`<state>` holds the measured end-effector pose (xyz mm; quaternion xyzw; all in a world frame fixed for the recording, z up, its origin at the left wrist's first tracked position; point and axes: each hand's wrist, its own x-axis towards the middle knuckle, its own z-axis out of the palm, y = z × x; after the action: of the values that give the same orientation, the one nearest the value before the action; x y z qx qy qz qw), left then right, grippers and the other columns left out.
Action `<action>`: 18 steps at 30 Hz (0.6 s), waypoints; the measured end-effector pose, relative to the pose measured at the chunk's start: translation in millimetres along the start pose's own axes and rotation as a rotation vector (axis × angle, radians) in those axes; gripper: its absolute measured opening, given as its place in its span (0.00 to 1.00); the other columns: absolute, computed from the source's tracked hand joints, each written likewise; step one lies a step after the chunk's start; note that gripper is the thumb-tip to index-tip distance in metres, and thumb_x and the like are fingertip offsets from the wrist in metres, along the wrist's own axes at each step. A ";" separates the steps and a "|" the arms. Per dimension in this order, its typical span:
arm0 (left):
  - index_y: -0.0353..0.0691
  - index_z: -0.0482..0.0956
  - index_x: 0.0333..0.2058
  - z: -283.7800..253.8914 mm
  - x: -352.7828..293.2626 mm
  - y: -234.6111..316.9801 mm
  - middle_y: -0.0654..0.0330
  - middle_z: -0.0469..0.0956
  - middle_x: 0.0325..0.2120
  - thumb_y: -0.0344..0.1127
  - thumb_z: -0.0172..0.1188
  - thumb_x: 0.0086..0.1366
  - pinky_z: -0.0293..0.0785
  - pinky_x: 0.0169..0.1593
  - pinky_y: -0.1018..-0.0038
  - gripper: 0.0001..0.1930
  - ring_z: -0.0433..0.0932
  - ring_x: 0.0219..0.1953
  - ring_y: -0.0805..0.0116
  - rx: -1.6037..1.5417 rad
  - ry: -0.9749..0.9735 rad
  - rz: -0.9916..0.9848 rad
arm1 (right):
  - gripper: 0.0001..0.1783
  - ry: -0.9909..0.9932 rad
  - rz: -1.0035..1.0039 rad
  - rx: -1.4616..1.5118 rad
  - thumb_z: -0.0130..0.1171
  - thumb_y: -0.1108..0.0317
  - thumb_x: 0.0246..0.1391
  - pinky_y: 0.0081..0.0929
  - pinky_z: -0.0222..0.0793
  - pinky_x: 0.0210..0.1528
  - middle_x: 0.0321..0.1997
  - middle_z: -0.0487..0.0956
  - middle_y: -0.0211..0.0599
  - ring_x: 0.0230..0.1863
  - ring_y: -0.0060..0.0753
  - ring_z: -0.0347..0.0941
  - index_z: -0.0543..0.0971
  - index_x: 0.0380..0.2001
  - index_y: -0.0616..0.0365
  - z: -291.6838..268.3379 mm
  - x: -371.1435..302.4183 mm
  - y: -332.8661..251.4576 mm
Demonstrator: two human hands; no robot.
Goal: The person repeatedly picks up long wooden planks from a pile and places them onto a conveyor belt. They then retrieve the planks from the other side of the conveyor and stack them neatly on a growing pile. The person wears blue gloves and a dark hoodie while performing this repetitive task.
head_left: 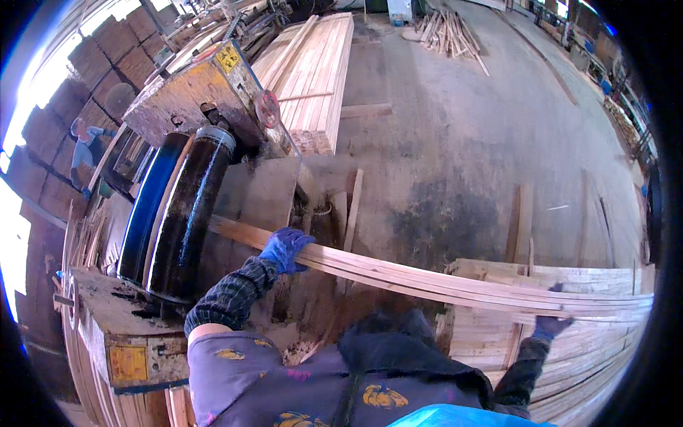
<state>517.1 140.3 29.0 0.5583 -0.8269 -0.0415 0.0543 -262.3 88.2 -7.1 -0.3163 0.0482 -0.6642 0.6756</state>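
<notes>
Several long, thin wooden boards (413,282) lie together in a bundle across the front of my body, bending slightly toward the right rim. My left hand (286,249), in a purple-blue glove, is closed over the bundle near its left end. That end points at a dark, glossy roller (188,213) of a machine. Farther right, my gloved right hand (552,326) grips the same boards from below; its fingertips show beyond their far edge. Beneath the right part of the bundle is a wide stack of pale boards (484,341).
A blue roller (151,206) sits beside the dark one, between worn machine housings (192,96). A red handwheel (267,109) juts from the far housing. Behind it lies a large lumber stack (320,78). Scrap strips (449,35) lie on the floor. Another person (87,146) stands beyond the machine.
</notes>
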 end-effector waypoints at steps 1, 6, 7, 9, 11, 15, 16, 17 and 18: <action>0.48 0.72 0.53 1.0 -13.0 -22.3 0.53 0.77 0.46 0.54 0.75 0.38 0.71 0.54 0.56 0.41 0.76 0.49 0.49 0.055 -0.038 -0.059 | 0.54 0.816 -0.185 0.186 0.50 0.31 0.48 0.48 0.43 0.74 0.68 0.62 0.47 0.70 0.50 0.55 0.57 0.67 0.63 -4.5 10.3 34.1; 0.46 0.74 0.50 12.9 -2.8 -42.7 0.53 0.79 0.45 0.57 0.72 0.41 0.76 0.48 0.55 0.38 0.79 0.45 0.50 0.299 -0.441 -0.270 | 0.42 0.932 -0.093 -0.097 0.39 0.32 0.56 0.49 0.59 0.66 0.56 0.74 0.47 0.56 0.49 0.71 0.66 0.61 0.54 -35.7 13.8 159.3; 0.46 0.74 0.50 4.5 15.2 -23.0 0.52 0.79 0.44 0.58 0.71 0.42 0.76 0.48 0.55 0.38 0.79 0.45 0.50 0.175 -0.397 -0.186 | 0.41 0.937 -0.106 -0.103 0.39 0.31 0.56 0.49 0.60 0.65 0.55 0.75 0.46 0.54 0.48 0.72 0.67 0.60 0.53 -45.1 8.2 171.3; 0.44 0.73 0.53 27.3 52.2 16.0 0.48 0.78 0.45 0.59 0.71 0.42 0.73 0.52 0.54 0.41 0.77 0.48 0.47 -0.113 -0.435 -0.086 | 0.40 0.908 -0.130 -0.028 0.40 0.31 0.55 0.47 0.63 0.63 0.53 0.77 0.43 0.52 0.46 0.74 0.71 0.56 0.52 -59.0 0.0 200.2; 0.45 0.74 0.51 21.8 87.6 83.6 0.49 0.80 0.42 0.57 0.70 0.44 0.75 0.49 0.54 0.37 0.78 0.46 0.45 -0.307 -0.444 -0.083 | 0.42 0.694 -0.086 0.113 0.38 0.27 0.54 0.48 0.60 0.65 0.56 0.74 0.40 0.57 0.44 0.70 0.70 0.57 0.50 -9.6 2.6 240.8; 0.46 0.67 0.61 81.0 157.9 181.6 0.48 0.74 0.52 0.59 0.67 0.47 0.71 0.55 0.58 0.44 0.74 0.53 0.49 -0.332 -0.292 0.054 | 0.47 0.194 0.069 0.151 0.35 0.24 0.54 0.51 0.50 0.69 0.68 0.64 0.38 0.68 0.45 0.58 0.64 0.65 0.46 28.5 -5.3 283.1; 0.46 0.66 0.61 83.3 165.0 194.1 0.49 0.73 0.53 0.60 0.67 0.47 0.71 0.55 0.58 0.44 0.74 0.53 0.49 -0.313 -0.301 0.039 | 0.47 0.796 0.199 0.117 0.40 0.23 0.53 0.42 0.66 0.59 0.51 0.76 0.39 0.53 0.42 0.71 0.73 0.55 0.55 98.3 13.5 294.2; 0.46 0.65 0.62 82.0 173.5 206.1 0.49 0.73 0.54 0.60 0.66 0.48 0.71 0.56 0.58 0.45 0.73 0.54 0.49 -0.296 -0.305 0.060 | 0.47 0.834 0.251 0.041 0.40 0.24 0.54 0.44 0.67 0.59 0.53 0.74 0.40 0.53 0.44 0.71 0.72 0.56 0.56 110.9 12.3 295.1; 0.46 0.63 0.63 87.3 181.2 207.8 0.49 0.73 0.54 0.62 0.64 0.50 0.71 0.56 0.59 0.45 0.73 0.55 0.48 -0.231 -0.381 0.073 | 0.47 0.798 0.276 0.089 0.40 0.25 0.54 0.45 0.67 0.59 0.54 0.74 0.40 0.54 0.45 0.71 0.71 0.58 0.57 105.1 5.7 299.4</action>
<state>247.2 50.5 -22.8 0.5003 -0.8315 -0.2385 -0.0379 48.9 96.4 -68.7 0.0043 0.3192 -0.6393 0.6995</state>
